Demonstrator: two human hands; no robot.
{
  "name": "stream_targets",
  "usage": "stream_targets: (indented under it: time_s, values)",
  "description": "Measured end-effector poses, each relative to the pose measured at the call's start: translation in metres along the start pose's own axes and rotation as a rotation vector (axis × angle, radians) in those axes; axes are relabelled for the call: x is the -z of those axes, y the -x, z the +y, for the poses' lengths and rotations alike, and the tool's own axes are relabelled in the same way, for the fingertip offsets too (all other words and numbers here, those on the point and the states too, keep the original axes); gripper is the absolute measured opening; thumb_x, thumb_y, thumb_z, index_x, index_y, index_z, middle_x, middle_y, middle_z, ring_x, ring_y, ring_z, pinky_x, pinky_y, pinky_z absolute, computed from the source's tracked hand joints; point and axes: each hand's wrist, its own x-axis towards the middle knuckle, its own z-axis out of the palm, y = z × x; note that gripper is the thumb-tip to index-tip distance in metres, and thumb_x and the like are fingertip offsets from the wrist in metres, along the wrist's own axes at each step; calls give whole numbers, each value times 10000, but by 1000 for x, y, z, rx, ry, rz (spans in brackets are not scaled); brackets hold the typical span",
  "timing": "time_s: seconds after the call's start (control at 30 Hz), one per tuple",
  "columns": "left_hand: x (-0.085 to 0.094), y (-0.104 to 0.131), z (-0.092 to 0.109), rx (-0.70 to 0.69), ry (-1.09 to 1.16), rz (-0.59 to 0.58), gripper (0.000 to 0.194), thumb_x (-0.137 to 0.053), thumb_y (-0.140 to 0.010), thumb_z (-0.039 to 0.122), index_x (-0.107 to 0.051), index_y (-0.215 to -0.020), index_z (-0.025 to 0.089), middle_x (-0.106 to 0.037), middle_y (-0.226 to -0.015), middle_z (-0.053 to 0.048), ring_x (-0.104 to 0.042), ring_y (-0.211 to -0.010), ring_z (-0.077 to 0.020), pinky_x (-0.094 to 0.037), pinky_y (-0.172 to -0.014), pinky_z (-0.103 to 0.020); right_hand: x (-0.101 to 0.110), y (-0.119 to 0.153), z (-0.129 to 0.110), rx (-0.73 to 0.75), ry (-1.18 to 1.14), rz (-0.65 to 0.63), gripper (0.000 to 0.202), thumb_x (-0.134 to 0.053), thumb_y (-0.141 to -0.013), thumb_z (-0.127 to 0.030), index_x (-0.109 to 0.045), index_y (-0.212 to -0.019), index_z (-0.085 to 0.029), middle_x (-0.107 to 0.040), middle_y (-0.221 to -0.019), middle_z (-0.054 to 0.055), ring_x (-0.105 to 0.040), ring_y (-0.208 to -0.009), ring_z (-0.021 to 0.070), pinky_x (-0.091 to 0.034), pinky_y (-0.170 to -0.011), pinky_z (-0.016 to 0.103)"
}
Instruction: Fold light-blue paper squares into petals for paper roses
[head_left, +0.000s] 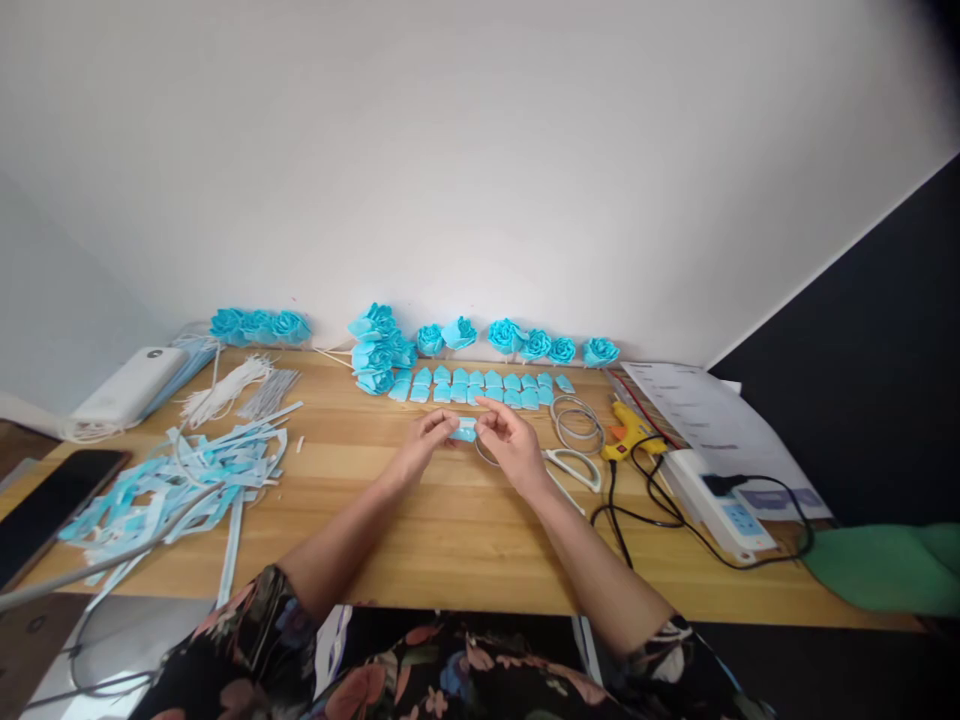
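Observation:
Between my two hands, above the middle of the wooden table, is a small light-blue fabric piece [466,430]. My left hand [429,440] pinches its left end with thumb and finger. At the right end, my right hand [512,440] has thumb and forefinger closed on the same piece. Just beyond the hands lie two rows of cut blue petal pieces [486,386]. A pair of scissors with white handles [576,468] rests beside my right hand, its blades partly hidden by the forearm.
Blue fabric flowers [375,350] line the wall. At left lie cut strips [187,490], white ear loops [229,385], nose wires [270,393], a white power bank [127,390] and a phone [52,505]. At right are a yellow glue gun [630,432], coiled wire [577,424] and a power strip [720,505].

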Motion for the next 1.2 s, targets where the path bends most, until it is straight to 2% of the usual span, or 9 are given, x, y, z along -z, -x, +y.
stream_targets:
  time_s: [0.1,0.23,0.4,0.6,0.8,0.93,1.03,1.2]
  values:
    - [1,0,-1,-16,-52,54,254,-695,-658,373,-577,-723,157,-575,-659,14,-537,-645,-132,-435,-661,-259,0,0,2,14,27,-6,379,-586,-791,-268,-591,-1165,-210,-589,-771,-10,-545,-703,135,-450,-723,264]
    - [2,-3,-3,-28,-63,105,217,-683,-645,332,-554,-672,160,-544,-617,30,-507,-602,-111,-404,-634,-243,0,0,1,-5,16,-9,379,-575,-798,-272,-592,-1170,-203,-607,-806,2,-557,-733,141,-456,-739,271]
    - [2,-3,-6,-32,-64,69,219,-682,-661,337,-559,-684,157,-553,-627,28,-501,-609,-108,-392,-634,-242,-1,0,-1,-26,-61,-43,408,-571,-807,-325,-580,-1200,-214,-628,-899,30,-573,-815,159,-464,-748,278]
    - [1,-1,-7,-30,-89,-23,205,-677,-691,329,-581,-700,148,-577,-653,15,-510,-637,-113,-392,-656,-245,-3,2,6,13,43,-75,431,-587,-788,-291,-578,-1215,-229,-569,-777,-14,-500,-666,120,-436,-642,243]
    - [4,-2,-7,-9,-71,2,183,-656,-677,321,-590,-681,151,-576,-651,11,-518,-636,-123,-417,-679,-259,-1,1,6,7,31,-80,444,-569,-790,-273,-570,-1230,-217,-569,-791,-10,-504,-673,119,-439,-659,247]
    - [5,-2,-5,17,-26,-12,210,-595,-728,360,-607,-704,152,-579,-668,-12,-534,-648,-141,-442,-683,-284,1,0,2,-17,30,-51,431,-565,-783,-257,-586,-1211,-214,-569,-796,-8,-520,-691,125,-441,-683,253]
    - [4,-1,-1,0,-75,-2,241,-575,-754,394,-611,-733,157,-573,-668,-10,-527,-642,-139,-437,-664,-278,2,0,1,-25,40,-40,435,-564,-778,-255,-588,-1211,-212,-566,-787,-8,-516,-679,126,-439,-661,249]
    - [7,-5,-2,-66,-186,10,231,-659,-676,364,-560,-679,155,-548,-617,22,-485,-585,-101,-387,-595,-231,-1,0,10,4,75,-68,433,-571,-770,-247,-606,-1201,-231,-585,-774,-23,-523,-660,112,-445,-658,240]
